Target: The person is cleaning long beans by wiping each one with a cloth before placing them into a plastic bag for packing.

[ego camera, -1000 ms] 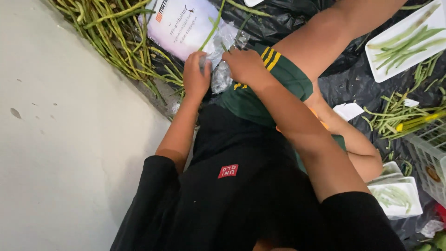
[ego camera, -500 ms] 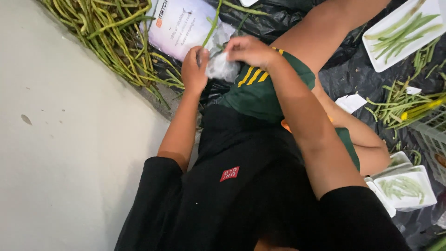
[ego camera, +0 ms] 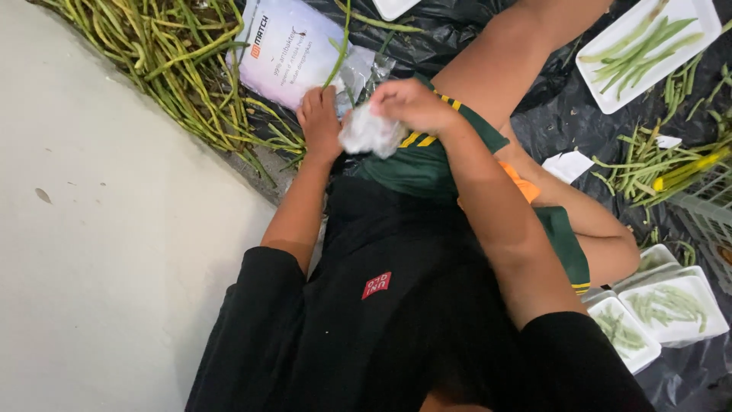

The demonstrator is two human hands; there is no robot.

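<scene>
Both hands' grip clenched on crumpled clear plastic (ego camera: 370, 131), left hand (ego camera: 320, 122), right hand (ego camera: 412, 103), bean pile (ego camera: 175, 61) just beside.

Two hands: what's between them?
In the head view, crumpled clear plastic wrap lies between the left hand and right hand; both touch it.

A pale floor (ego camera: 99, 252) carries a heap of long beans (ego camera: 175, 69) and a black plastic sheet (ego camera: 564, 122) (white foam trays (ego camera: 671, 309) rest on it).
</scene>
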